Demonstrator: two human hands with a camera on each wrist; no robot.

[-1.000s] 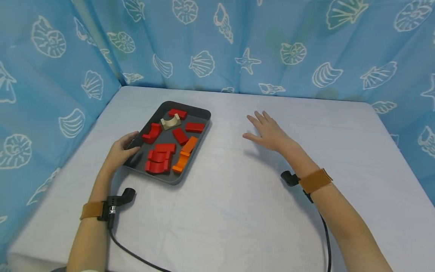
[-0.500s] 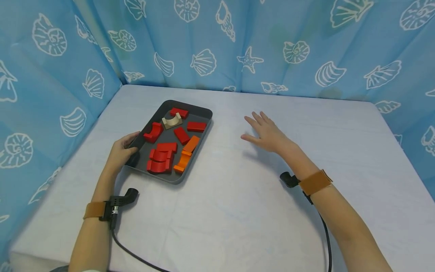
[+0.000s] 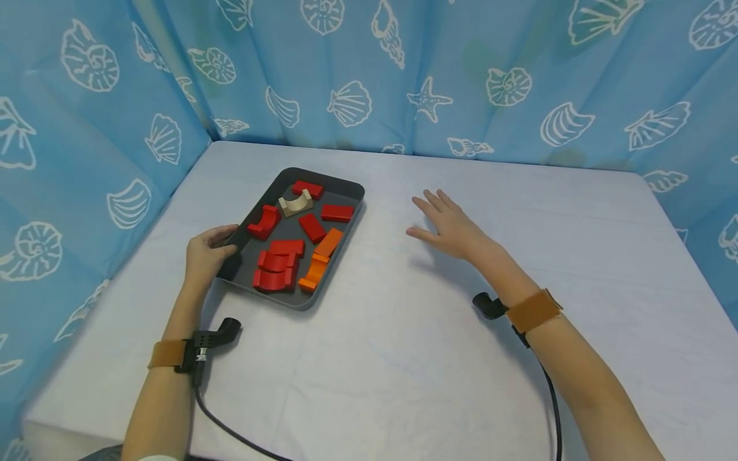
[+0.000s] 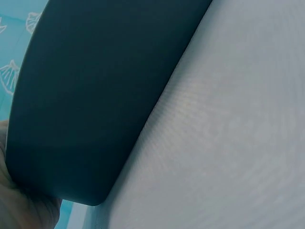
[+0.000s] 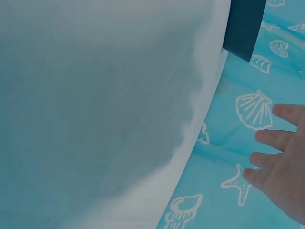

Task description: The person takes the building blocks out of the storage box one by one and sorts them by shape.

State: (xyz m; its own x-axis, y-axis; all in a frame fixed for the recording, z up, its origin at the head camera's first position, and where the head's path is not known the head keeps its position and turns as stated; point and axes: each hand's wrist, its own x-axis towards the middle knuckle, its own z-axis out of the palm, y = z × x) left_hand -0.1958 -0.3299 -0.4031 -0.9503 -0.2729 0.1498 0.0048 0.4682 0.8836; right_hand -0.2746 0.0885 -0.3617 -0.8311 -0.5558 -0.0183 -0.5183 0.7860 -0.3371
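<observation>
A dark grey tray (image 3: 239, 259) lies on the white-covered table, left of the middle, holding several small blocks. My left hand (image 3: 206, 256) grips its left edge, thumb over the rim and fingers along the outside. The left wrist view has the tray's outer wall (image 4: 90, 95) filling much of the frame, with part of the left hand (image 4: 24, 202) at its lower corner. To the right of the tray, my right hand (image 3: 452, 227) hovers over the table, fingers straight and spread, holding nothing. The right wrist view catches these fingers (image 5: 274, 139) from the side.
Inside the tray are red blocks (image 3: 275, 279), some arched, plus orange blocks (image 3: 314, 272) and a cream arched block (image 3: 296, 203). A blue shell-print curtain (image 3: 461, 70) borders the table's back and sides. Black cables (image 3: 230, 435) trail from both wrist cameras.
The whole scene has slid slightly right in the head view. My right hand has drifted a little left, towards the tray. The left hand keeps its grip on the tray.
</observation>
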